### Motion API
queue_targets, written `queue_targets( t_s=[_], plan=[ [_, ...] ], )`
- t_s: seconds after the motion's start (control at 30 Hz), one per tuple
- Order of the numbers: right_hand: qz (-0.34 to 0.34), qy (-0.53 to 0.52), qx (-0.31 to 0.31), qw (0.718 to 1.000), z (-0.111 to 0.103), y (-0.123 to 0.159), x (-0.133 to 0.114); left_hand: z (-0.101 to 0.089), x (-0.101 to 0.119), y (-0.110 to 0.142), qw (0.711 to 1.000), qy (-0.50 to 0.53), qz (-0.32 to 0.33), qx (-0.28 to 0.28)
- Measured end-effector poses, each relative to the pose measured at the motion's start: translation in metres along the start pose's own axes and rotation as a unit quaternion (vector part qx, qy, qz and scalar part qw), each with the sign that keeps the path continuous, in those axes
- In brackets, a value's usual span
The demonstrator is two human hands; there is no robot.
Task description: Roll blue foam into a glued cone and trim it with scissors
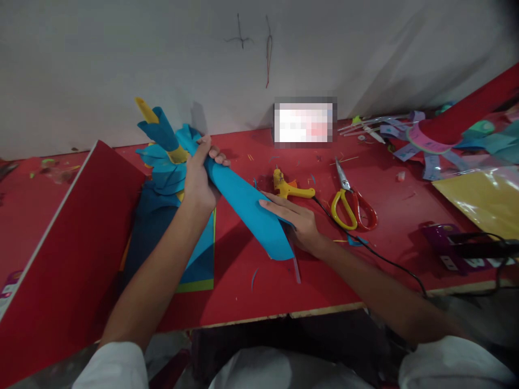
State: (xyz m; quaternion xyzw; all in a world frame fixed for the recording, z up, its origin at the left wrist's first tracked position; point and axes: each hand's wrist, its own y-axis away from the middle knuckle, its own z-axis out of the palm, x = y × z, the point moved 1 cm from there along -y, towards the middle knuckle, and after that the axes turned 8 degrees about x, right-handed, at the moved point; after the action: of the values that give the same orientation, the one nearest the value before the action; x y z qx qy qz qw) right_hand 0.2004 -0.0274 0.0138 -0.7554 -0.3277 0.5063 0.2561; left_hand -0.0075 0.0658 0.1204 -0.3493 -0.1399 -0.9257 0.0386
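Blue roll (244, 201) partly behind left hand (203, 172)

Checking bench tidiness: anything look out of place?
Loose litter: a curved blue sliver on the red table, and a blue scrap by the black cable, near the scissors. Both look like stray offcuts; no spill visible.

Red panel (81, 243) blocks left; table (231, 297) lies open mid-front

Plain bright blue on the rolled sheet (245, 200) — blue with yellow on the leafy craft piece (166, 172), blue edged in lime on the stacked sheets (201, 272). Yellow on the glue gun (294, 190); silver, yellow and red on the scissors (345, 187) — red on the tabletop (227, 305), greyish white on the wall (121, 65).
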Motion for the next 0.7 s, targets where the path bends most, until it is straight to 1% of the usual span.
queue_targets(
  t_s=[0.2,0.4,0.5,0.6,0.7],
  plan=[
    [0.000,0.002,0.008,1.000,0.000,0.000,-0.001,-0.001,-0.001,0.000,0.998,-0.053,0.031,0.015],
    [-0.014,0.008,0.013,1.000,0.000,-0.002,-0.001,-0.011,-0.005,-0.009,0.994,-0.091,0.067,-0.006],
    [-0.018,0.012,0.015,1.000,0.000,-0.002,-0.001,-0.015,-0.007,-0.011,0.989,-0.115,0.097,-0.005],
    [-0.018,0.027,0.021,0.999,-0.001,-0.004,-0.003,-0.014,-0.008,-0.008,0.979,-0.152,0.132,-0.015],
    [-0.014,0.036,0.038,0.999,-0.002,-0.007,-0.005,-0.012,-0.012,-0.005,0.969,-0.189,0.152,-0.035]
  ],
)
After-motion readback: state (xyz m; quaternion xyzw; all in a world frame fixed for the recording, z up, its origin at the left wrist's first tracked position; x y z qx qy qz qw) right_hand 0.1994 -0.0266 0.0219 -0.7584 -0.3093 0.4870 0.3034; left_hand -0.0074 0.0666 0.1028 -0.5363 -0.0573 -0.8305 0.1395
